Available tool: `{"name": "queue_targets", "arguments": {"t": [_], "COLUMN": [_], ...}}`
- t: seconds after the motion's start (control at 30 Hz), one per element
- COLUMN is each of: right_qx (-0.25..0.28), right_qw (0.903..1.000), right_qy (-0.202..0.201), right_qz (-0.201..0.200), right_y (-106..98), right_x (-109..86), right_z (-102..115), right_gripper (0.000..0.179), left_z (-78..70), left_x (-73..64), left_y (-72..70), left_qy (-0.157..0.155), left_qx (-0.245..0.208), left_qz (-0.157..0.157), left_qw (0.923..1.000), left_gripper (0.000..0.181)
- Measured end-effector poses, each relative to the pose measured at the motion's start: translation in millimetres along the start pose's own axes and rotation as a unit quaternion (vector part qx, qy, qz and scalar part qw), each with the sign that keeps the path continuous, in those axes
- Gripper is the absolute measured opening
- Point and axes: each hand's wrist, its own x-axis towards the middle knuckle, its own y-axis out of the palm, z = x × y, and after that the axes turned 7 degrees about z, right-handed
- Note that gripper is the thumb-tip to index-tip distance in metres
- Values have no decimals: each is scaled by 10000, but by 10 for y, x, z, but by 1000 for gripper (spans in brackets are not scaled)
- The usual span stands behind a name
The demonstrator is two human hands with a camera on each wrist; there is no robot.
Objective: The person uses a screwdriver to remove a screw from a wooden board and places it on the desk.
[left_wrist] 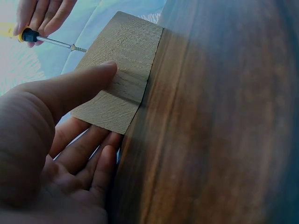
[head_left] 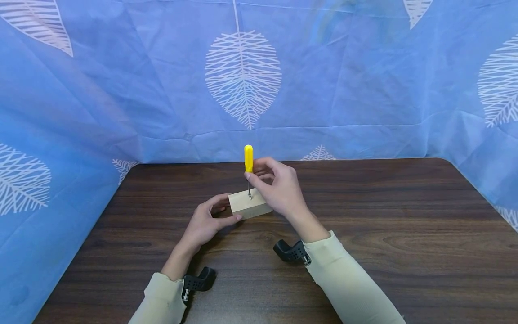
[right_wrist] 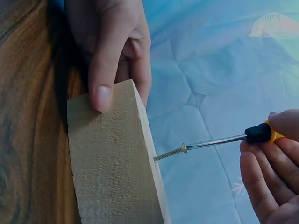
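The left hand [head_left: 204, 222] grips a pale wooden block [head_left: 252, 209] at its left end, the thumb pressed on the near face and the fingers on the far side. The block sits on the dark wood-grained bench [head_left: 384, 216], turned slightly askew. The right hand [head_left: 281, 186] pinches a screwdriver [head_left: 248, 161] between thumb and fingers at the lower part of its yellow handle, by the black collar. The screwdriver stands nearly upright over the block, its tip at the head of a screw [right_wrist: 169, 153]; the screw's point meets the block's top face, and much of its thread shows above the wood. Behind the bench hangs a blue cloth [head_left: 323, 90] with white leaf prints. Both forearms wear pale sleeves [head_left: 352, 279] with black wrist mounts [head_left: 290, 251].
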Motion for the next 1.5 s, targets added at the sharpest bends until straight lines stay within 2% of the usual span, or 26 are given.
{"name": "queue_targets", "arguments": {"t": [0.17, 0.4, 0.6, 0.87, 1.03, 1.2, 1.37, 1.5], "right_qx": [-219, -438, -952, -1307, -1391, -1248, -1058, -1027], "right_qw": [9995, 9989, 9948, 9892, 9859, 9890, 9935, 9941], "right_qy": [-154, -35, -307, -668, -898, -623, -212, -307], "right_qz": [168, 191, 173, 43, 240, 489, 358, 186], "right_y": [35, 110, 100, 71, 55, 30, 48, 65], "right_x": [0, 14, 29, 56, 70, 71, 74, 84], "right_z": [29, 64, 85, 86, 91, 118, 124, 120], "right_gripper": [20, 20, 20, 20, 18, 17, 18, 23], "left_z": [17, 38, 18, 18, 26, 31, 37, 36], "left_x": [-9, -38, -25, 7, 8, -1, -2, 2], "left_y": [-19, -19, -2, -28, -36, -35, -23, -12], "left_qy": [-47, -61, -12, 310, 320, 355, 329, 304], "left_qx": [32, 39, -7, 52, 42, 78, 82, 89], "left_qz": [-46, -12, 10, 100, 112, 95, 91, 101], "left_qw": [10000, 10000, 10000, 9995, 9994, 9993, 9994, 9994], "left_gripper": [59, 60, 60, 58, 57, 57, 57, 57]}}
